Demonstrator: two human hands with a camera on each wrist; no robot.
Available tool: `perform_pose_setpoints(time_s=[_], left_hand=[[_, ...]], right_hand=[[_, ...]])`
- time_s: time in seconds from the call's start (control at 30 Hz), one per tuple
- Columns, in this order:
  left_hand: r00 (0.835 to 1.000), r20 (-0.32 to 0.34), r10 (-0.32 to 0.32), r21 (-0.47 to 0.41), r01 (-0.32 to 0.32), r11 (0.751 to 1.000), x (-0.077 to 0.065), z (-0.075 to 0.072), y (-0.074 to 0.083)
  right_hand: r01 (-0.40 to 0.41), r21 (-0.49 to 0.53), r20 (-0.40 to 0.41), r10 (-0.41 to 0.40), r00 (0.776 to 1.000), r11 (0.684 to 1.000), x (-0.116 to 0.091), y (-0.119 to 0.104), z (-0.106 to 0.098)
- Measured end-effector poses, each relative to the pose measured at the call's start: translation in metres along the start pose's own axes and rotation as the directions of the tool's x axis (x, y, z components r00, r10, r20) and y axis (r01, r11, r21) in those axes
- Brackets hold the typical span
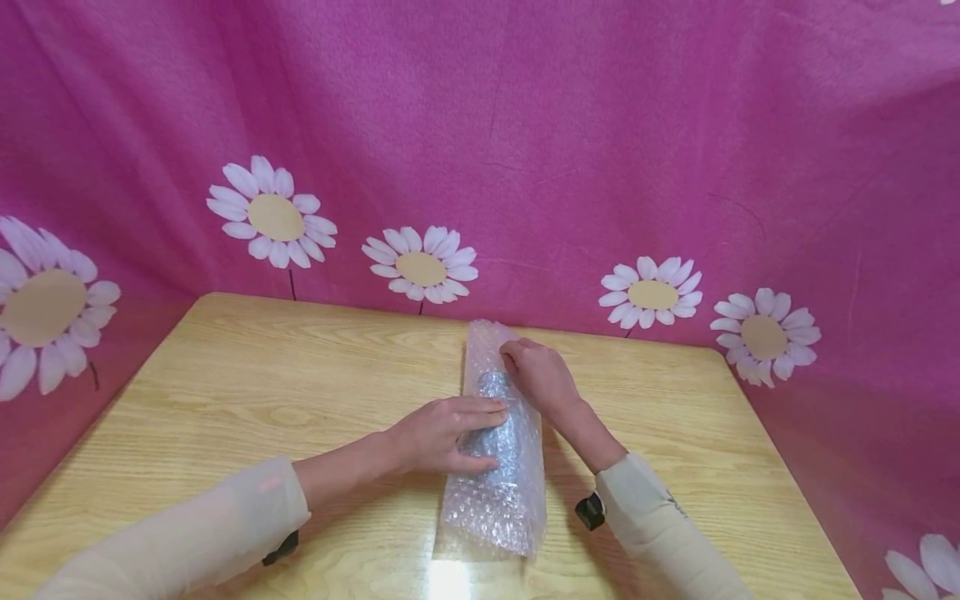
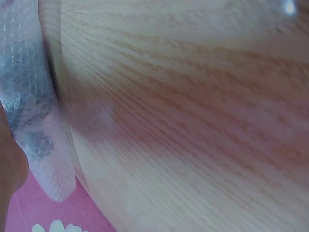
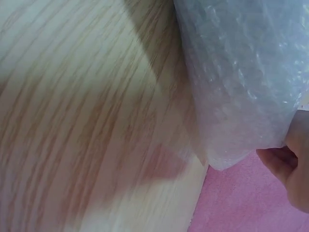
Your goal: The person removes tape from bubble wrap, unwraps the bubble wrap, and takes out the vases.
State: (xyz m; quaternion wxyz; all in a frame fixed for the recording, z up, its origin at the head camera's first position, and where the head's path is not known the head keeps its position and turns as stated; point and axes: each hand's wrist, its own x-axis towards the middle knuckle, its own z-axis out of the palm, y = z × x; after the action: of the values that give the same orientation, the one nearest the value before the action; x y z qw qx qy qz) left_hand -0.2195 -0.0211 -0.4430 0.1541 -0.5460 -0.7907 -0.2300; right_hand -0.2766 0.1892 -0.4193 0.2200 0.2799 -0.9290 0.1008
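Note:
A roll of clear bubble wrap (image 1: 495, 512) lies lengthwise on the table, around a bluish object (image 1: 495, 385) whose kind the layers hide. Across the middle of the roll rests my left hand (image 1: 442, 433), its fingers fairly straight and the thumb apart. Near the far end, my right hand (image 1: 542, 377) pinches the wrap's right side with curled fingers. In the left wrist view only part of the left hand (image 2: 12, 166) shows beside the bubble wrap (image 2: 60, 164). The right wrist view has the right hand (image 3: 294, 166) at the edge of the bubble wrap (image 3: 241, 82).
The wooden table (image 1: 300, 367) stretches to both sides of the roll. Behind it and along both sides hangs a pink cloth (image 1: 525, 150) with white daisies. Dark wrist devices (image 1: 590, 511) sit at the sleeve cuffs.

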Motion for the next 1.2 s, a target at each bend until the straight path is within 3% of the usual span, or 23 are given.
perform_pose_setpoints(time_s=[0.17, 0.43, 1.2], left_hand=[[1.0, -0.004, -0.002, -0.008, 0.002, 1.0, 0.0, 0.0, 0.0], [1.0, 0.008, -0.012, -0.006, 0.012, 1.0, -0.001, 0.0, 0.0], [1.0, 0.017, -0.022, -0.024, 0.023, 0.999, 0.0, -0.002, 0.002]], right_hand=[[-0.047, 0.085, -0.007, 0.048, 0.999, 0.995, -0.002, 0.003, 0.003], [-0.149, 0.239, -0.001, 0.154, 0.988, 0.96, -0.002, 0.008, 0.006], [-0.255, 0.24, 0.017, 0.259, 0.966, 0.937, -0.022, 0.029, 0.002]])
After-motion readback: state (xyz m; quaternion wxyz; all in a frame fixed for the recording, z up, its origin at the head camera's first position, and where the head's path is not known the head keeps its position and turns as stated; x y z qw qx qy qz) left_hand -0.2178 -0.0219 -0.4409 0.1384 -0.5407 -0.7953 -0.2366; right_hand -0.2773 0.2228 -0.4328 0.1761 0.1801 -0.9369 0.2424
